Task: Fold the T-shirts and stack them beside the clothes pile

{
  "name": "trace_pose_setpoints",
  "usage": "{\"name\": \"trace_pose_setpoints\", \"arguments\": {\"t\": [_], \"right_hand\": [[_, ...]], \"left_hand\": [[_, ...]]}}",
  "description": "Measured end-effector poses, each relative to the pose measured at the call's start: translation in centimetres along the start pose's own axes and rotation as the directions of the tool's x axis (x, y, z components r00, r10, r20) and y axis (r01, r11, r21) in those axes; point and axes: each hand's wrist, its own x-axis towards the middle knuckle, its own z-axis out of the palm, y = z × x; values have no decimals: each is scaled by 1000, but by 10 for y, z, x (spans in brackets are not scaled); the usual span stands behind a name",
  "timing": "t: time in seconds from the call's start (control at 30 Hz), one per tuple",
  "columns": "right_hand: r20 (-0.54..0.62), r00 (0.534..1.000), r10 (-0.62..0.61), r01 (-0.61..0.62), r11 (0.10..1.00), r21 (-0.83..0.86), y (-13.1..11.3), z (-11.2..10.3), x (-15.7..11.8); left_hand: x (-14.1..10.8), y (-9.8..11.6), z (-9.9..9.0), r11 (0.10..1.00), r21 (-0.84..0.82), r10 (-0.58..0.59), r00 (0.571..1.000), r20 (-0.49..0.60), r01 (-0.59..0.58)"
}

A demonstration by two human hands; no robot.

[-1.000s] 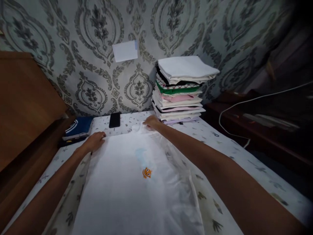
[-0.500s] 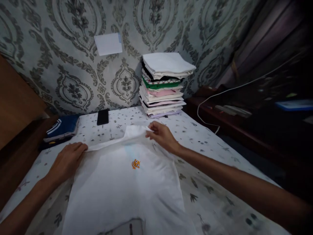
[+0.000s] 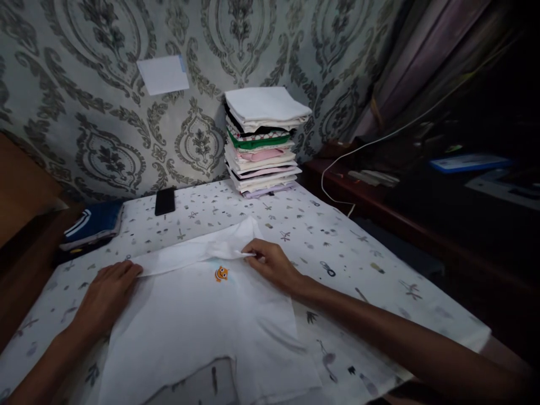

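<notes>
Head-worn view: facing forward, down over hands (image 3: 273, 264).

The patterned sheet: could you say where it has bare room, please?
The sheet lies bare between the phone and the clothes stack, and between that stack and the right forearm. The white garment, left hand and right hand crowd its near middle.

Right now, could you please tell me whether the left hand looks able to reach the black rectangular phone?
Likely yes: the left hand touches the edge of the white fabric garment, and the phone lies farther back on the patterned white sheet, with nothing visible blocking the way.
</notes>
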Motion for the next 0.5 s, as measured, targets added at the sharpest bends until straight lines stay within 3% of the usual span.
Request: {"name": "trace_pose_setpoints", "arguments": {"t": [0.17,0.3,0.4,0.5], "right_hand": [[97,995,24,-15,995,-96,-8,-11,3],[-39,999,-27,18,977,-215,2,-16,33],[40,993,-111,118,907,-405,21,-11,58],[143,980,-140,198,782,-591,44,-6,73]], "left_hand": [[1,1,-4,998,-56,29,998,56,-26],[5,8,-16,985,-173,28,995,94,-11],[10,12,-30,959,-277,-23,986,163,68],[18,9,-37,926,-327,-125,969,213,191]]}}
